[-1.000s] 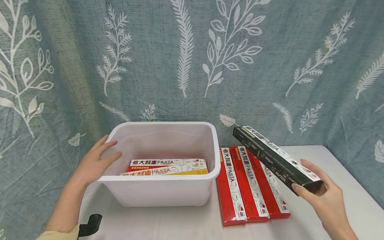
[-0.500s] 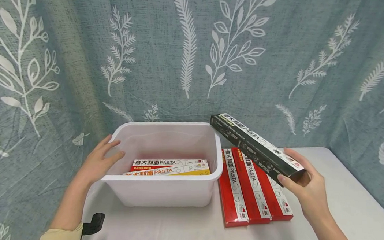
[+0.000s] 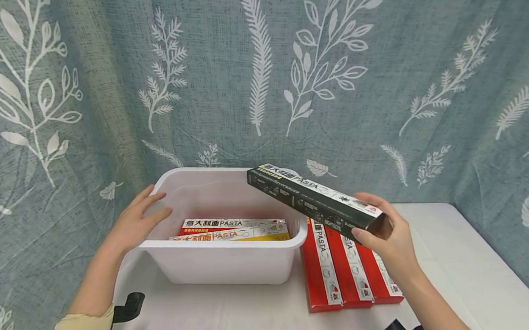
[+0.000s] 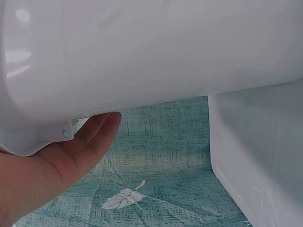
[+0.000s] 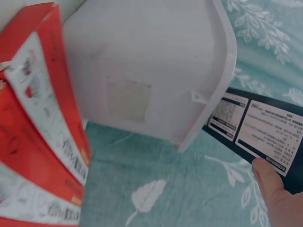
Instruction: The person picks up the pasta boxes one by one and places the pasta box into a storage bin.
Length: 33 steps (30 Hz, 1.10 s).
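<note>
My right hand (image 3: 389,233) grips the near end of a black pasta box (image 3: 312,197), thumb on its front side and fingers behind. The box slants up to the left. Its far end is over the white plastic bin (image 3: 225,262), above the right rim. My left hand (image 3: 136,221) rests at the bin's left rim with fingers extended; the left wrist view shows fingers (image 4: 97,137) along the rim's outer side. Inside the bin lie a red pasta box (image 3: 231,222) and a yellow pasta box (image 3: 246,234). The right wrist view shows the black box's printed underside (image 5: 265,127).
Three red pasta boxes (image 3: 319,278) lie side by side on the white-covered table (image 3: 219,319), just right of the bin. A patterned blue-green curtain (image 3: 223,86) hangs behind and at both sides.
My right hand has carried the black pasta box leftward, from above the red boxes to over the bin's right rim. The left hand has stayed at the left rim.
</note>
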Each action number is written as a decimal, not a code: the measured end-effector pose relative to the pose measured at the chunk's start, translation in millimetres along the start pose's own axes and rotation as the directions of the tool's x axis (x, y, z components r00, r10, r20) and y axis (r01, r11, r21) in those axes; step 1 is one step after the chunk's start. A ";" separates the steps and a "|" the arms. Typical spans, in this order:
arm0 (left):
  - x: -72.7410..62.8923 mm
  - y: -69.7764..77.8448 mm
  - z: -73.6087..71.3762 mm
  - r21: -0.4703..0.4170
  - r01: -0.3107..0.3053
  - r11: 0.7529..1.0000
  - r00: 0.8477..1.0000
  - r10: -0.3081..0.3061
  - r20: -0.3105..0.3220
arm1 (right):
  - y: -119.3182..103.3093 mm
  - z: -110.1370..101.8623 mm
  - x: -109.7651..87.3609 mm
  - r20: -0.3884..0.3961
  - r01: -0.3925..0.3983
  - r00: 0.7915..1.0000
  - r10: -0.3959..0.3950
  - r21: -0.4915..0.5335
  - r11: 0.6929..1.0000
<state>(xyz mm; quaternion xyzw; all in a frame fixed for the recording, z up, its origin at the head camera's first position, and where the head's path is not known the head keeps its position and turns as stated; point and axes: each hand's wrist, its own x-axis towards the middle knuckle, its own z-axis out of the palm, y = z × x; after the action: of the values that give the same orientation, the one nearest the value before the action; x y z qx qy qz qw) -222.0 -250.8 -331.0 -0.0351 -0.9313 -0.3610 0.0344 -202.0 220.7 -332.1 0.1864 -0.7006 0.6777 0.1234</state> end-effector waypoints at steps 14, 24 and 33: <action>1.4 2.2 -0.1 -0.011 0.000 1.000 1.000 0.000 -0.003 | 4.0 47.7 63.1 0.213 0.030 0.977 0.004 -0.156 0.987; 0.6 0.8 -0.9 -0.016 0.014 1.000 1.000 -0.014 0.001 | 15.3 74.3 92.9 0.363 -0.001 0.930 0.059 -0.158 0.987; 1.7 0.0 -0.5 -0.006 0.006 1.000 1.000 -0.006 -0.002 | 28.2 94.9 116.9 0.456 -0.118 0.877 0.149 -0.095 0.988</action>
<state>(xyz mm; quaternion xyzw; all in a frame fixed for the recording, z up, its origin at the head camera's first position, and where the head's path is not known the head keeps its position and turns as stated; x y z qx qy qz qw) -223.7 -251.0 -330.4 -0.0322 -0.9303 -0.3637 0.0343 -311.7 115.6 -312.7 0.2895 -0.7422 0.5981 -0.0878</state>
